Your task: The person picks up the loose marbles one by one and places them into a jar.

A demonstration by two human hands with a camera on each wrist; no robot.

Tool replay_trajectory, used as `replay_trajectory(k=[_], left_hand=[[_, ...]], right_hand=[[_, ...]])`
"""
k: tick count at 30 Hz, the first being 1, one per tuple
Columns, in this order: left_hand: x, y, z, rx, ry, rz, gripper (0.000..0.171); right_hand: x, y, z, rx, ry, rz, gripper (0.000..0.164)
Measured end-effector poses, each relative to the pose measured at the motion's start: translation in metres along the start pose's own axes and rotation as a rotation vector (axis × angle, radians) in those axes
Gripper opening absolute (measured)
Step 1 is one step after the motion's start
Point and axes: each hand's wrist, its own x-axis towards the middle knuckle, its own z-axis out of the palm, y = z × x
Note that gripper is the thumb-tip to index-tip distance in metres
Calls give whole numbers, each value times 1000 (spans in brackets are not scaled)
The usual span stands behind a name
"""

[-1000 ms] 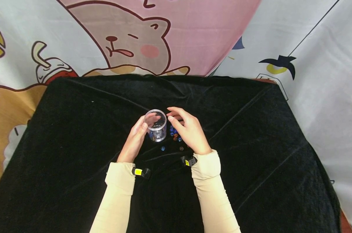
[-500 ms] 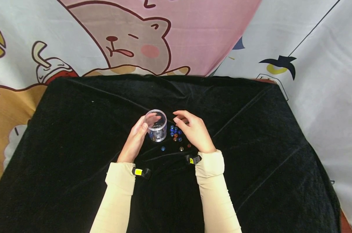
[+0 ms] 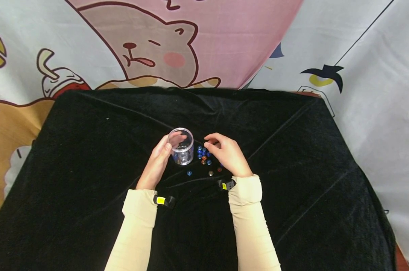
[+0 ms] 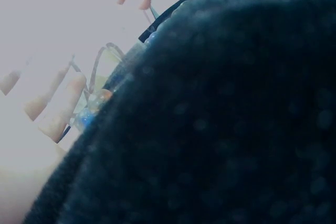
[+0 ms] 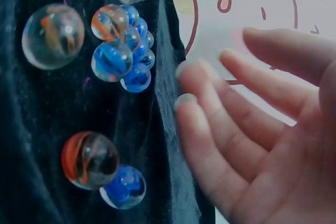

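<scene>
Round blue and orange-swirled glass marbles (image 3: 203,153), likely slippery and best pinched at their sides, lie beside the clear cylindrical plastic jar (image 3: 184,155) the left hand (image 3: 159,158) grips, the right hand (image 3: 228,153) loosely spread nearby.

This looks like a small, makeshift indoor filming booth, though the kind of building around it cannot be told. A desk (image 3: 310,94), showing only a reddish-brown strip at its far right corner, lies under a wrinkled black velvet cloth (image 3: 106,162), and behind it and along its sides hangs pale printed fabric (image 3: 367,98), creased like a curtain and covered in cartoons: a drowsy bear (image 3: 150,35), a cherry-red drink with a straw (image 3: 63,81), a dark bird (image 3: 331,71). The black wrist cameras (image 3: 169,201), tagged with yellow labels (image 3: 160,200), also point to a recording set-up.
</scene>
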Motion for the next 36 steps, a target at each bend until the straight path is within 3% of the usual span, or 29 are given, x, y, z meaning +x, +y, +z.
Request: replay_trajectory(k=[9, 21, 26, 36], left_hand=[[1, -14, -6, 10, 8, -8, 46], [1, -14, -6, 5, 2, 3, 44], [2, -14, -6, -3, 1, 6, 49], [1, -15, -6, -10, -3, 6, 43]], right_hand=[[0, 6, 2, -34, -57, 98, 24], [1, 9, 5, -79, -88, 104, 12], [1, 9, 5, -52, -131, 120, 13], [1, 5, 12, -91, -172, 133, 14]])
